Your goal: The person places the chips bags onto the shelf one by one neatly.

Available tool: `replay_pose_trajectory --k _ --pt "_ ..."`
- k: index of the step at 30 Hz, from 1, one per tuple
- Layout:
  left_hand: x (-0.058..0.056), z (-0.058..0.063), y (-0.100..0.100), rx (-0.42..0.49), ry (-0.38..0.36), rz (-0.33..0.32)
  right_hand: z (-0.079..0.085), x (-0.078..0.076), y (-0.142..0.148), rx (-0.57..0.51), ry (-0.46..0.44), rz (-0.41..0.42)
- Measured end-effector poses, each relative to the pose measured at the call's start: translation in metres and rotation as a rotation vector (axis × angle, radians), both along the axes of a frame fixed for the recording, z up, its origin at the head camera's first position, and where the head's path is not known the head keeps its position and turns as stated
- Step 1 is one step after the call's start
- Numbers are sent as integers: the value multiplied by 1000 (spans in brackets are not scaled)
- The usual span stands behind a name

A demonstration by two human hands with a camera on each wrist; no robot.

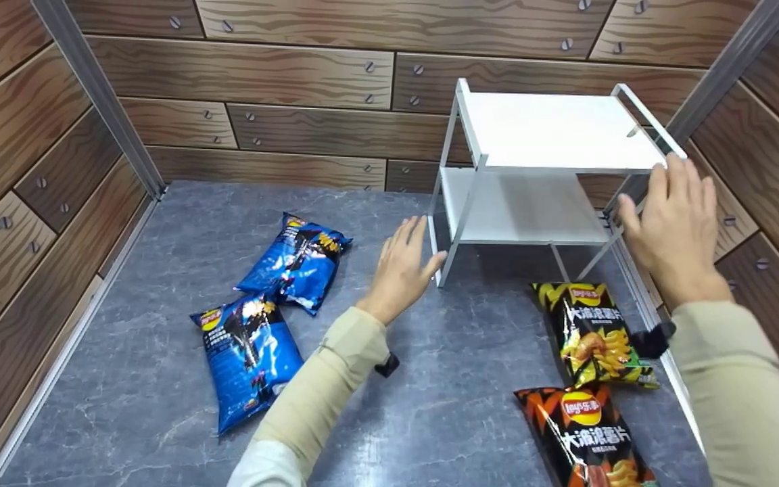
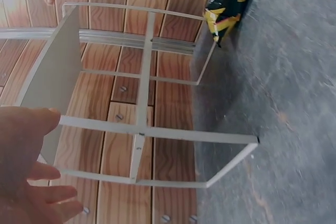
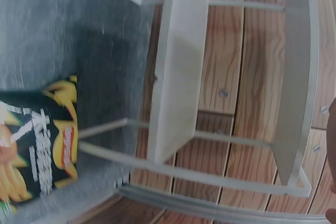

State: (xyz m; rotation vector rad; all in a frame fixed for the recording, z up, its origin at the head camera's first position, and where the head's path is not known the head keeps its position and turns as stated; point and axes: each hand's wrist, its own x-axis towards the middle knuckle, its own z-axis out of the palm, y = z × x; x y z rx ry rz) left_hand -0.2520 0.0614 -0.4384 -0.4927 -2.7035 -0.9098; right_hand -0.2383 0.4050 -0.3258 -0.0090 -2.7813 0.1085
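Left hand (image 1: 399,274) and right hand (image 1: 679,230) outstretched

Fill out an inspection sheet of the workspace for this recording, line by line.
Surface: grey marbled floor.
Job's things: white two-tier rack, standing upright.
Clutter: far blue chip bag and near blue chip bag, left of the rack; yellow-black chip bag and red-black chip bag, right foreground.
Hands: left hand beside the rack's left, right hand by its upper right corner; fingers extended, contact unclear.
Cables: nothing seen.
Surroundings: wood-patterned panels, metal corner posts.
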Motion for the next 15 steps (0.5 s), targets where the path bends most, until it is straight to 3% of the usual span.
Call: replay_pose_trajectory --k 4,9,15 --pt "-7 2 8 30 36 2 12 -11 6 31 -60 -25" --pt "-16 7 22 104 29 -14 23 -21 14 30 -96 -53" --pt "-30 10 38 188 5 -44 23 -28 21 50 -134 -66"
